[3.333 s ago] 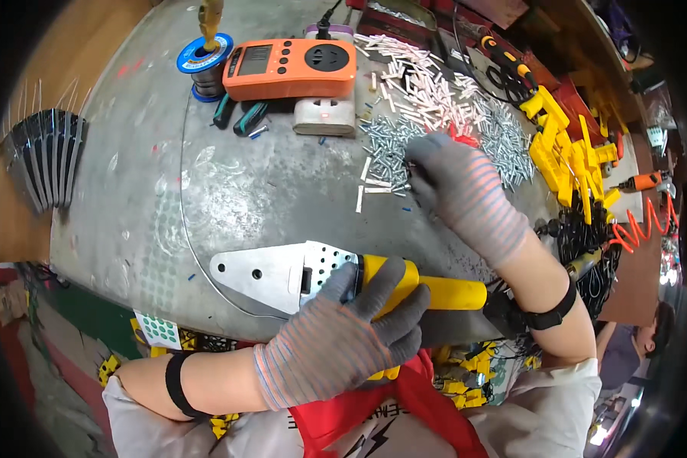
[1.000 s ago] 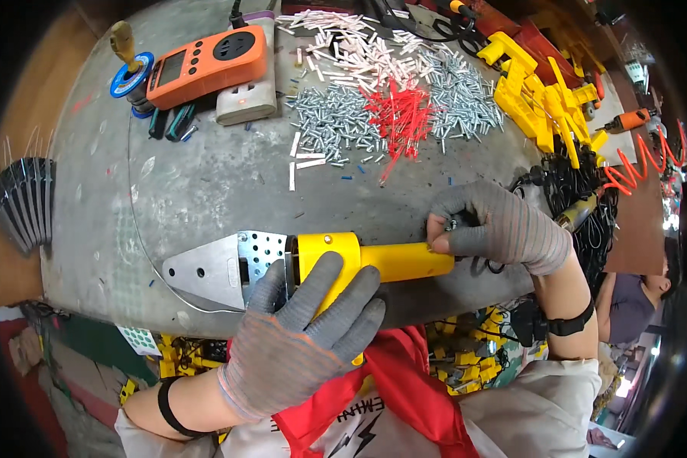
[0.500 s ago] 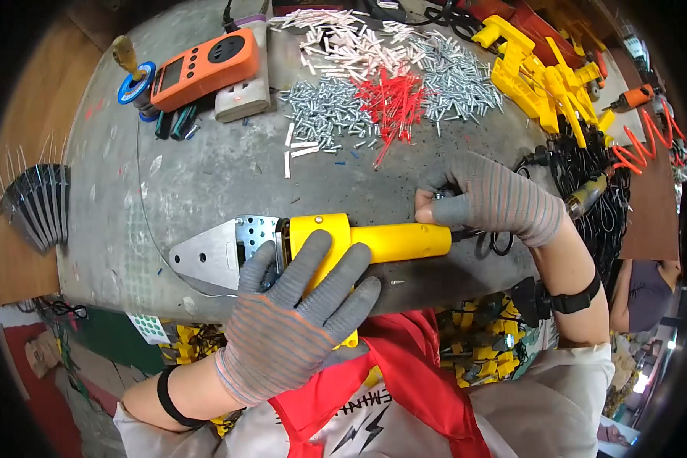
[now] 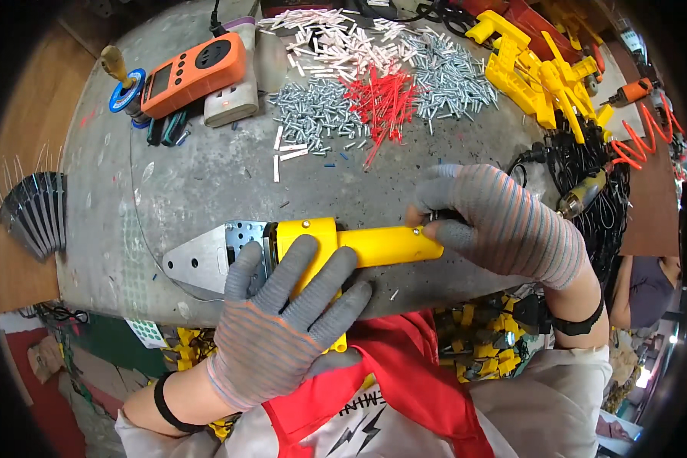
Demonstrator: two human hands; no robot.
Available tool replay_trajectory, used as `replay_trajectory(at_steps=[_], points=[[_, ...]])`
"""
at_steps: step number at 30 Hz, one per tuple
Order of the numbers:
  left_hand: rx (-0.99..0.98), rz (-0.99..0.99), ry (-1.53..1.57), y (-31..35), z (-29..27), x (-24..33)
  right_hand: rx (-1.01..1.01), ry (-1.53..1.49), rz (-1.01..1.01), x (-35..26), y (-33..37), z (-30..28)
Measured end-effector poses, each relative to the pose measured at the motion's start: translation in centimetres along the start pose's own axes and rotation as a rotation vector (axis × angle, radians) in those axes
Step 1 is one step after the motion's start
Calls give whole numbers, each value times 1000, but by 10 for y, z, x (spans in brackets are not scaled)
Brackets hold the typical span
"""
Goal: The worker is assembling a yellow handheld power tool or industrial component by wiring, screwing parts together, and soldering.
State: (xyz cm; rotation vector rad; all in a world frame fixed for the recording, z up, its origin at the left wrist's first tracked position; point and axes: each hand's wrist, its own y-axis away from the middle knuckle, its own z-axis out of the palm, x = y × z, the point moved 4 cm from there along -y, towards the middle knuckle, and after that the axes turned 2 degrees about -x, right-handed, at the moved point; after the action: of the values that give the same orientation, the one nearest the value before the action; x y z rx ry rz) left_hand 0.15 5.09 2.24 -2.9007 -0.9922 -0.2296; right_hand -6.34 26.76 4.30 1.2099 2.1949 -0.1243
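Note:
A pipe welding iron (image 4: 378, 246) with a yellow plastic handle and a pointed grey metal plate (image 4: 198, 259) lies across the near part of the table. My left hand (image 4: 278, 328), in a grey glove, rests on the yellow body with its fingers spread. At the handle's right end, my right hand (image 4: 488, 221), also gloved, has thumb and index finger pinched together over a small metal screw, largely hidden by the fingertips. A silver screw head (image 4: 417, 231) shows in the handle close to the thumb. Another screw head (image 4: 306, 224) sits on the yellow body.
Piles of silver screws (image 4: 317, 114), white sleeves (image 4: 336, 42) and red pieces (image 4: 382, 103) lie at the back. An orange meter (image 4: 195, 74) and solder spool (image 4: 128, 95) stand back left. Yellow shells (image 4: 515, 72), black cables (image 4: 580, 172) and an electric screwdriver (image 4: 584, 195) occupy the right.
My right hand has come down and slightly right, from above the handle to its end. A silver screw head now shows there. My left hand stays spread on the body.

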Motion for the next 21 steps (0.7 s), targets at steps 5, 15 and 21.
replay_trajectory(at_steps=[5,15,21], points=[[91,38,254,-9,-26,-32,95,-173,53,5,7,-8],[-120,93,-407,-130,1,-75,244,-248,380,-29,54,10],[10,100,-487,-122,-9,-81,148,-283,25,-71,41,53]])
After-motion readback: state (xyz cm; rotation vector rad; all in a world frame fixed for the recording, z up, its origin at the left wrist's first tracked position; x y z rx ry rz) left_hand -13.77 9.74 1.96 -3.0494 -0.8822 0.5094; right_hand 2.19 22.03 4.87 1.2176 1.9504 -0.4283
